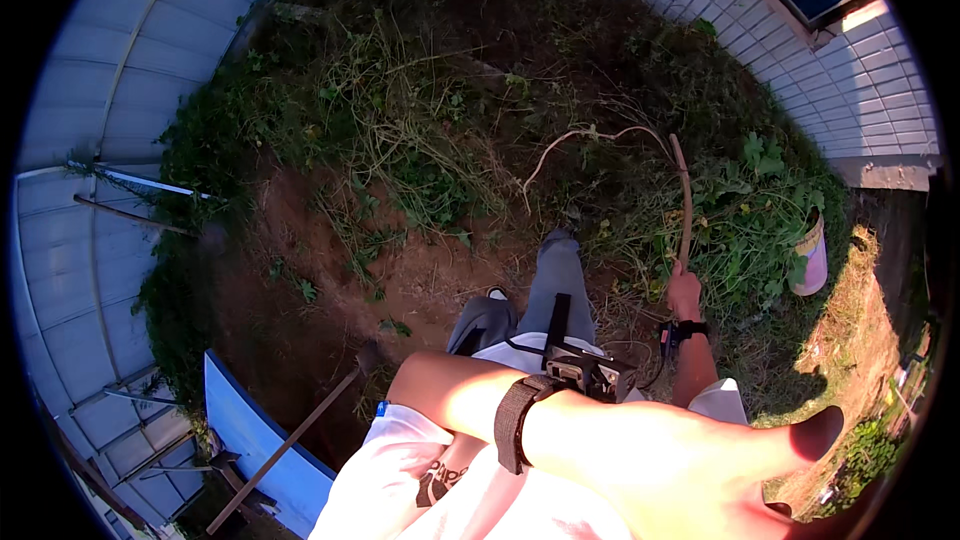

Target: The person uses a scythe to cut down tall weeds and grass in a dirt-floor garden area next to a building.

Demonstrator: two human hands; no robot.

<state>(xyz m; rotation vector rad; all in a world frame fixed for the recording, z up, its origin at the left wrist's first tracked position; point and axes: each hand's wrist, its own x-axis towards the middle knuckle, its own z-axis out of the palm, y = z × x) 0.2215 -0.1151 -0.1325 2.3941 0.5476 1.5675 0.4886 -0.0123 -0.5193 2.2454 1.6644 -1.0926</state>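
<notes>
My right hand [684, 295] is closed around the lower end of a slightly curved brown wooden stick [685, 200], which points away from me over the weeds. From near its far tip a thin, pale, dry stem [590, 132] arcs left; whether the two are joined I cannot tell. My left arm crosses my body, a black strap around its wrist. Very large in the lower right, my left hand [680, 455] has its thumb stretched out, while the other fingers are mostly hidden or in dark shadow. No held thing shows there.
Tangled weeds [420, 140] cover the ground ahead, beside bare soil [430, 285]. A long wooden-handled tool [290, 445] leans by a blue-white panel [255, 420]. Metal sheeting [160, 50] borders the left, a white brick wall [860, 90] the right. A pale bucket [812, 260] lies among leaves.
</notes>
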